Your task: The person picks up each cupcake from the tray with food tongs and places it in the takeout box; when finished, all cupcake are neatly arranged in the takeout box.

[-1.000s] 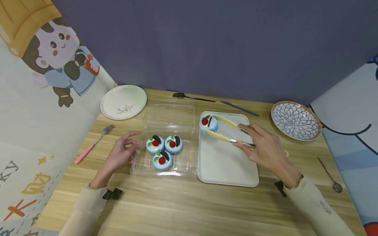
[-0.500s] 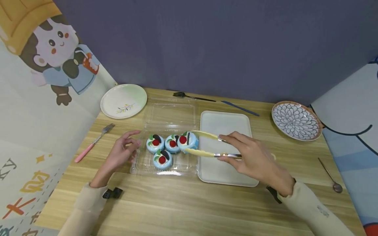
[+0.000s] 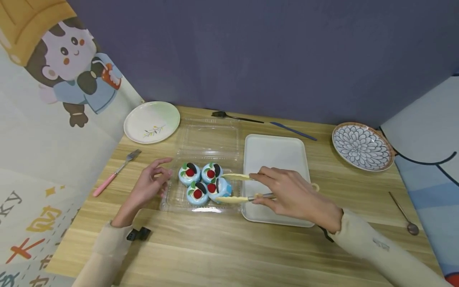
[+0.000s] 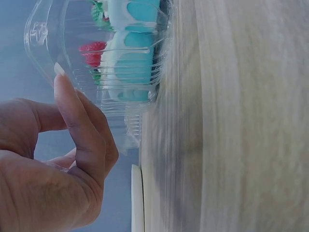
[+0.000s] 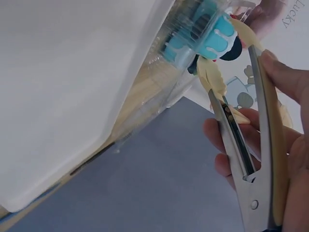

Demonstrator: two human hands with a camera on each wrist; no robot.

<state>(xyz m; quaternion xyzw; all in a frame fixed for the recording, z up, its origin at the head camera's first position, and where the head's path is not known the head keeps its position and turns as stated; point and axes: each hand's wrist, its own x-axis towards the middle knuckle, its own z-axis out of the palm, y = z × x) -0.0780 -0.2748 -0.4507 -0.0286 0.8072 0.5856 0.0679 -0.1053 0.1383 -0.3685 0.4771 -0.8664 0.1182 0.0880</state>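
Observation:
My right hand grips yellow-tipped metal tongs. Between the tong tips is a small blue cake topped with a red berry. It leans slightly, inside the front right of a clear plastic container. Three similar cakes, such as the front left one, stand close around it, with dark cookie pieces and green leaves on top. My left hand stays at the container's left side, fingers loosely bent. In the left wrist view, a fingertip of the left hand overlaps the clear rim.
Right of the container lies a white rectangular tray. The container's transparent lid is folded back. Around them are a white plate, a pink-handled fork, a black fork, a blue knife, a patterned plate and a spoon.
My right hand has carried the cake with the tongs from the tray's back left corner leftward into the container, then toward its front. The left hand has stayed in place.

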